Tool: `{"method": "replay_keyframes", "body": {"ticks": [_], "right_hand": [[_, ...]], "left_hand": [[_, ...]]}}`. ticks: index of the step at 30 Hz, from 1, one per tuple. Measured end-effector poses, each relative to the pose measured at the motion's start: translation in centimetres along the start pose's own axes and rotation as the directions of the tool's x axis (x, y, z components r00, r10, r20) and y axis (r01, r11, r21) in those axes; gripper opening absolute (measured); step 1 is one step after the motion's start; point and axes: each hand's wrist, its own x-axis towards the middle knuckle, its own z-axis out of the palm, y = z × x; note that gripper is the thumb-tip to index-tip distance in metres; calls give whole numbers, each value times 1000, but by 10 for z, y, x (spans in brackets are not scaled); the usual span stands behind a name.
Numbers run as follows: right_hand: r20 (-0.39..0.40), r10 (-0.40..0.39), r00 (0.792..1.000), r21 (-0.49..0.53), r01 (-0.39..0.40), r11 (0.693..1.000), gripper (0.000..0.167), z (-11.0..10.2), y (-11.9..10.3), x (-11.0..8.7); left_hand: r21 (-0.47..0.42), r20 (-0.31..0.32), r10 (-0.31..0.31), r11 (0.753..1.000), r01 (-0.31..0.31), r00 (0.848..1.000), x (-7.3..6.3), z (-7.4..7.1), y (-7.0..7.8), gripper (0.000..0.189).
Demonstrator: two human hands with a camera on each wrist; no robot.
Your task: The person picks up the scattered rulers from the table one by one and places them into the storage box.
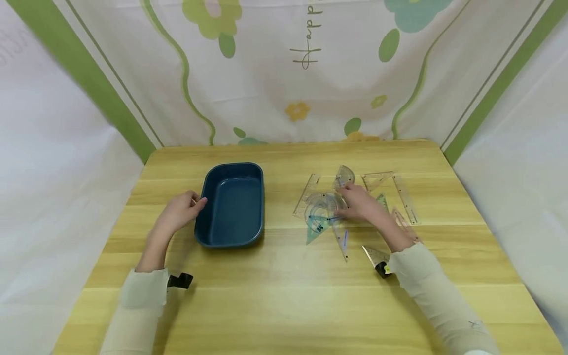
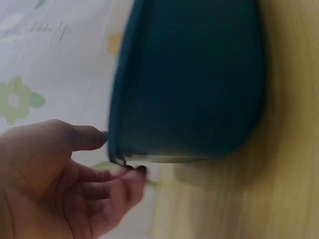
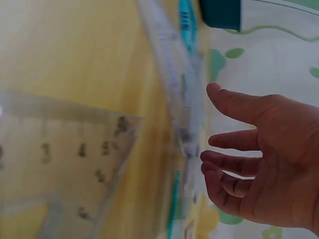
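My left hand [image 1: 179,213] pinches the left rim of a dark blue rectangular tub [image 1: 237,212]. In the left wrist view, the thumb lies at one side of the tub's rim and curled fingers at the other. To the right, my right hand [image 1: 358,203] hovers with loosely bent fingers over a loose group of see-through drawing tools. Nearest to it are a clear round protractor [image 1: 312,211], a half-round protractor [image 1: 345,173] and a green set square [image 1: 314,233]. The right wrist view shows nothing held, and a clear set square [image 3: 75,122] lies large in front.
Around the right hand lie a clear ruler [image 1: 406,201], another ruler [image 1: 303,197], a set square [image 1: 377,180], a reddish triangle [image 1: 401,220] and a narrow triangle [image 1: 341,244]. One more set square [image 1: 374,255] sits near the right sleeve. A printed cloth [image 1: 266,74] hangs behind the wooden table [image 1: 284,305].
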Motion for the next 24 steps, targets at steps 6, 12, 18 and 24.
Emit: {"method": "replay_keyframes", "body": {"ticks": [6,12,18,24], "right_hand": [[25,62,998,43,-63,997,77,9,7,7],[-1,60,998,112,-59,992,69,5,14,11],[20,95,995,183,-97,978,63,5,15,14],[9,87,996,143,-87,986,71,6,15,14]], "left_hand": [[-64,-20,24,998,-25,1000,13,5,-6,25],[-157,30,10,988,-5,1000,26,3,-2,30],[-250,79,-26,967,45,997,34,6,-1,35],[-323,81,-22,945,47,996,45,11,0,37]]}}
